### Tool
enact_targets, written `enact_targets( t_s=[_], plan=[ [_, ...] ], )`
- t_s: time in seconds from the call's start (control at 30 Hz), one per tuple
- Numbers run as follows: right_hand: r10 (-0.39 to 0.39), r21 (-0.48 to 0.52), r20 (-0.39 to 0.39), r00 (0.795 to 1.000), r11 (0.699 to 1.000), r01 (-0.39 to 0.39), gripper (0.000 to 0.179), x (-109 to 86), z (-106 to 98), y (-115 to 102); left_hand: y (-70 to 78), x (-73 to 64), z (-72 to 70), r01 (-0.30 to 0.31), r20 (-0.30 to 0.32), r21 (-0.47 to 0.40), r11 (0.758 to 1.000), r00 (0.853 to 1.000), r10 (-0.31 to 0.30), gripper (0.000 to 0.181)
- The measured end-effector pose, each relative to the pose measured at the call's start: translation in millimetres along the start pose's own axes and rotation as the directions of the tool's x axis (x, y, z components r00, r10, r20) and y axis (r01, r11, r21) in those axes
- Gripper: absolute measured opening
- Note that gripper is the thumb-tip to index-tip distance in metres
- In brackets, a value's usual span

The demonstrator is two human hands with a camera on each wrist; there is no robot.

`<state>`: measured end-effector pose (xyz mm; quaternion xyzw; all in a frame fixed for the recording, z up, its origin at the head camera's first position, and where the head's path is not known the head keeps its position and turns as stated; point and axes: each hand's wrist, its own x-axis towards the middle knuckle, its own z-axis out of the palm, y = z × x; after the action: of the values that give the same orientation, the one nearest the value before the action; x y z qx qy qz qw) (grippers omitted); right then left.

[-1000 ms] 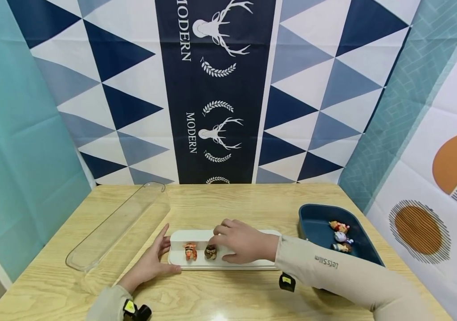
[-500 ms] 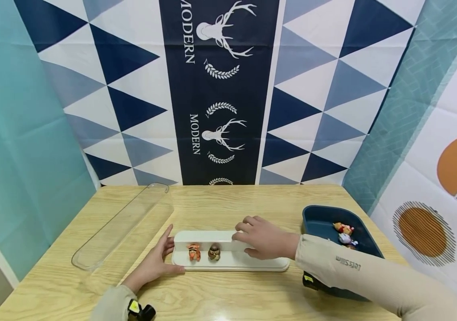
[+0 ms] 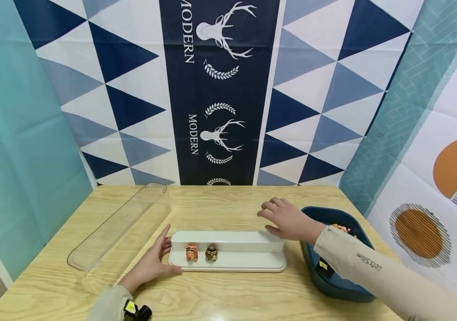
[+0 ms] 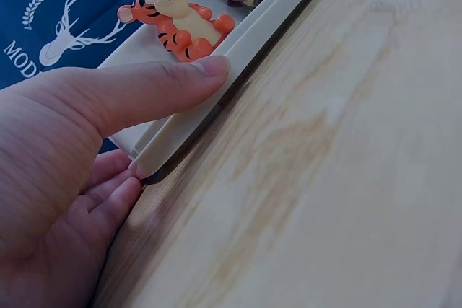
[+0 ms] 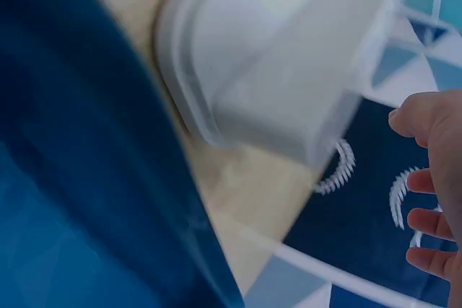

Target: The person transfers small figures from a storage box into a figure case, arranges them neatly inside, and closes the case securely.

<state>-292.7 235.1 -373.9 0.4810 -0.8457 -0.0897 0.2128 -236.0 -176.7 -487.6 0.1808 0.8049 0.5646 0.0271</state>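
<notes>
Gripping white stand (image 3: 248,262) with left hand (image 3: 152,264), near tiger figure (image 3: 191,253) and owl figure (image 3: 211,253). Holding nothing in relaxed right hand (image 3: 289,219), near blue bin (image 3: 338,290).

Left hand (image 3: 154,261) holds white stand (image 3: 248,261) | right hand (image 3: 288,219) apparently hovers

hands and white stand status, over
Left grip holds white stand. Right grip holds nothing. Tiger figure and owl figure on stand. Right sleeve partly covers blue tub.

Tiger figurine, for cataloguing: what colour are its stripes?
Black; the tiger figurine shows best in the left wrist view.
</notes>
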Motion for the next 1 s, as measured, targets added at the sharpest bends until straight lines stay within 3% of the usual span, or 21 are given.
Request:
enact_targets(
  t_s=[0.3, 0.63, 0.8, 1.0],
  plan=[
    [0.093, -0.014, -0.072, 0.993, 0.995, -0.094, 0.036, -19.3, -6.5, 28.5, 0.4, -0.4, -1.3, 0.003, -0.003, 0.013, 1.000, 1.000, -0.003, 0.129],
    [0.255, 0.043, 0.002, 0.967, 0.966, -0.255, 0.035, -60.5, -0.8, 58.8, 0.6, -0.6, -1.1, 0.007, -0.010, 0.009, 1.000, 1.000, -0.007, 0.129],
    [0.289, -0.011, 0.021, 0.957, 0.957, -0.289, 0.041, -78.7, 4.7, 69.8, -0.4, -0.9, -1.3, 0.002, -0.002, 0.004, 1.000, 1.000, -0.002, 0.129],
    [0.361, -0.068, 0.071, 0.930, 0.932, -0.357, 0.046, -93.0, 8.4, 72.9, -0.3, 1.0, -0.7, -0.006, 0.000, -0.001, 1.000, 1.000, 0.006, 0.128]
  ],
)
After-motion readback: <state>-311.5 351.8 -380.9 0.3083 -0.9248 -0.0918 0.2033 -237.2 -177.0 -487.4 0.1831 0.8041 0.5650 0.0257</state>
